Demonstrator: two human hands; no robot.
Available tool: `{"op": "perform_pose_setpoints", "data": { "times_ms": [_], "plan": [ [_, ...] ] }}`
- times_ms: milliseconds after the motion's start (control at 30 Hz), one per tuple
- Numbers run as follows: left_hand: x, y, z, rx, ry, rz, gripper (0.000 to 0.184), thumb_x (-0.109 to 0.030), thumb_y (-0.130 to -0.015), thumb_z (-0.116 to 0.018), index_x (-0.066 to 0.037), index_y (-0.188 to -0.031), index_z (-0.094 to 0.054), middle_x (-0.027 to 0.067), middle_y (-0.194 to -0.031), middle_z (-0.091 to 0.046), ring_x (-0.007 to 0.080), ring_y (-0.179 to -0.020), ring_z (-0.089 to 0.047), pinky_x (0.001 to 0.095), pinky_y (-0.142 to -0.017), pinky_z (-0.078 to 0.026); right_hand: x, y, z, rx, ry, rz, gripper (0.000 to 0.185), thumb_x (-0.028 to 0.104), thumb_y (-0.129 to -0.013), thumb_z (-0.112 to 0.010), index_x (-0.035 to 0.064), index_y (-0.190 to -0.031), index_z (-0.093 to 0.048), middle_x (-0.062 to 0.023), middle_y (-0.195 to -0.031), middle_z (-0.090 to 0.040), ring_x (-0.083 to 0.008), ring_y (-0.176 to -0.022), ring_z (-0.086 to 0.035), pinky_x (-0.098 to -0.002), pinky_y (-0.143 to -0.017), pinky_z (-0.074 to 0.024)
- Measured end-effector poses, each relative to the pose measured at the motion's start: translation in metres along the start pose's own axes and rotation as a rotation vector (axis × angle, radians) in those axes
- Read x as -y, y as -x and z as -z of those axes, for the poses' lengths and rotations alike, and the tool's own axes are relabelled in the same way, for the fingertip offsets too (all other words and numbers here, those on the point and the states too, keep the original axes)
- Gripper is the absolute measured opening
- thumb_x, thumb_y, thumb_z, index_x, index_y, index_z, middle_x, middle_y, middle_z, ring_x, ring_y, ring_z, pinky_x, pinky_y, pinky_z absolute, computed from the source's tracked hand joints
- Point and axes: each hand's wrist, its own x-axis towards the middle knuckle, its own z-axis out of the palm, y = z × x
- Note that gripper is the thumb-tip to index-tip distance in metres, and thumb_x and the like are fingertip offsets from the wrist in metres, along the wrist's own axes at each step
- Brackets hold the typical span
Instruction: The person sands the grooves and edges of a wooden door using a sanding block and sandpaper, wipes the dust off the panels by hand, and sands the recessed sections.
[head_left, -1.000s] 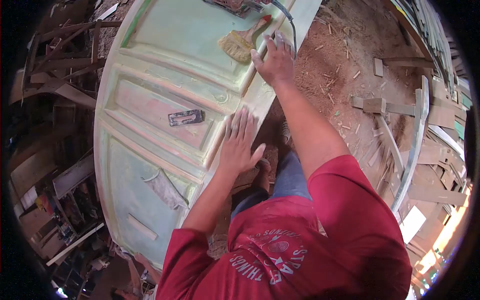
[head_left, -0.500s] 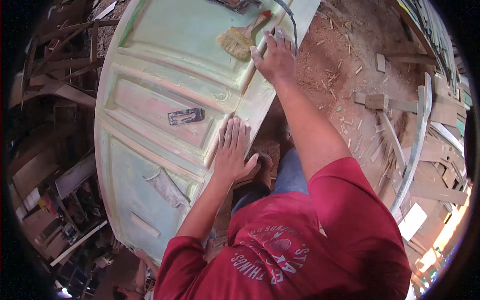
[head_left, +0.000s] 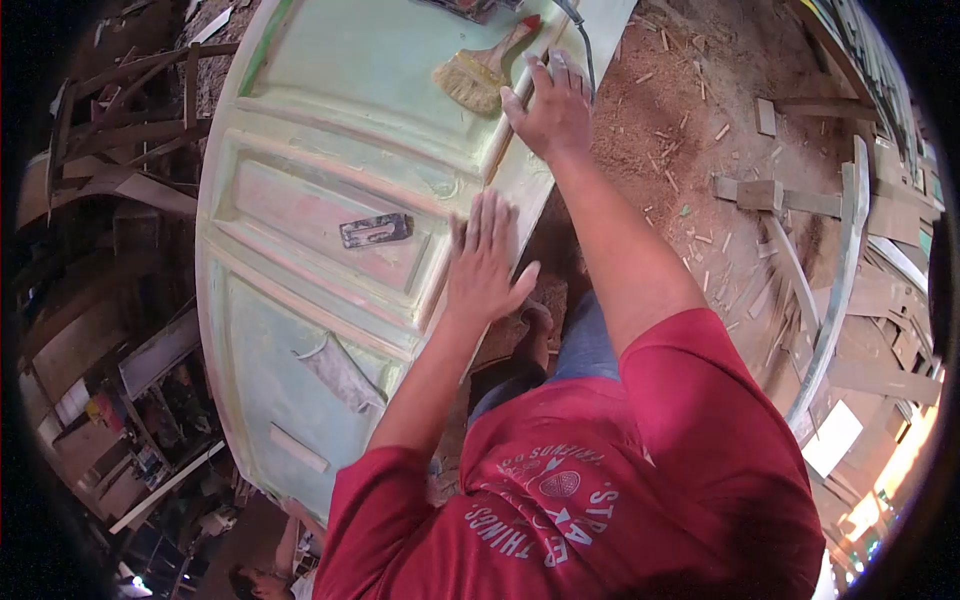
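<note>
A large panelled door [head_left: 330, 275], pale green with pinkish patches, lies flat before me. My left hand [head_left: 483, 262] is over its near edge, fingers stretched out with nothing in them; whether the palm touches the surface I cannot tell. Farther up that edge rests my right hand [head_left: 553, 112], fingers spread and empty, powder on the fingertips. Beside the right hand lies a wide paintbrush [head_left: 475, 78] with pale bristles and a red-tipped handle. A dark-edged sanding block [head_left: 376, 230] sits on the middle panel. Lower down are a greyish cloth [head_left: 340, 374] and a small wooden strip [head_left: 299, 447].
A dark power tool [head_left: 470, 8] with a cable [head_left: 589, 50] is at the door's top. Sawdust and wood chips [head_left: 660, 150] cover the ground at right, near timber offcuts [head_left: 780, 200]. Wooden frames [head_left: 130, 110] stand at left. Another person [head_left: 270, 578] is at the lower left.
My left hand has slid up along the door's edge, away from my body. The right hand stays nearly in place. More of the other person shows at the lower left.
</note>
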Motion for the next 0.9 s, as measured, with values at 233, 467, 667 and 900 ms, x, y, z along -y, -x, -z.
{"op": "perform_pose_setpoints", "data": {
  "times_ms": [233, 467, 667, 900],
  "plan": [
    [0.011, 0.048, -0.001, 0.108, 0.047, -0.039, 0.106, -0.056, -0.099, -0.063, 0.008, -0.173, -0.022, 0.0278, -0.182, -0.021, 0.0408, -0.172, -0.014, 0.0658, -0.137, -0.005, -0.002, -0.003, -0.002, 0.008, -0.016, -0.008, 0.069, 0.054, -0.099, -0.069, 0.0133, -0.155, -0.059, -0.0246, -0.164, -0.052, -0.0422, -0.157, -0.043, -0.0539, -0.131, -0.0339],
    [0.0, -0.017, -0.002, 0.006, -0.026, -0.063, 0.099, -0.055, -0.102, -0.059, 0.007, -0.172, -0.027, 0.0275, -0.181, -0.025, 0.039, -0.172, -0.017, 0.0632, -0.138, -0.006, 0.001, 0.001, 0.002, 0.051, -0.018, -0.03, 0.073, 0.056, -0.099, -0.068, 0.0147, -0.158, -0.058, -0.024, -0.167, -0.049, -0.0411, -0.159, -0.04, -0.0532, -0.133, -0.0298],
    [0.011, 0.045, -0.01, 0.006, 0.084, -0.079, 0.105, -0.057, -0.097, -0.064, 0.006, -0.173, -0.026, 0.0271, -0.181, -0.025, 0.0432, -0.171, -0.017, 0.0688, -0.136, -0.009, -0.002, -0.004, -0.002, 0.019, 0.015, -0.019, 0.07, 0.056, -0.1, -0.068, 0.0136, -0.156, -0.059, -0.0249, -0.165, -0.051, -0.0423, -0.157, -0.042, -0.0536, -0.131, -0.034],
    [0.0, -0.012, -0.004, 0.022, -0.026, -0.062, 0.102, -0.058, -0.099, -0.061, 0.004, -0.173, -0.028, 0.0249, -0.182, -0.025, 0.0398, -0.172, -0.017, 0.0633, -0.138, -0.008, -0.001, 0.0, 0.0, 0.01, 0.027, 0.007, 0.071, 0.057, -0.101, -0.067, 0.0138, -0.156, -0.059, -0.0237, -0.164, -0.052, -0.0417, -0.156, -0.043, -0.0537, -0.131, -0.0337]
  ]
}}
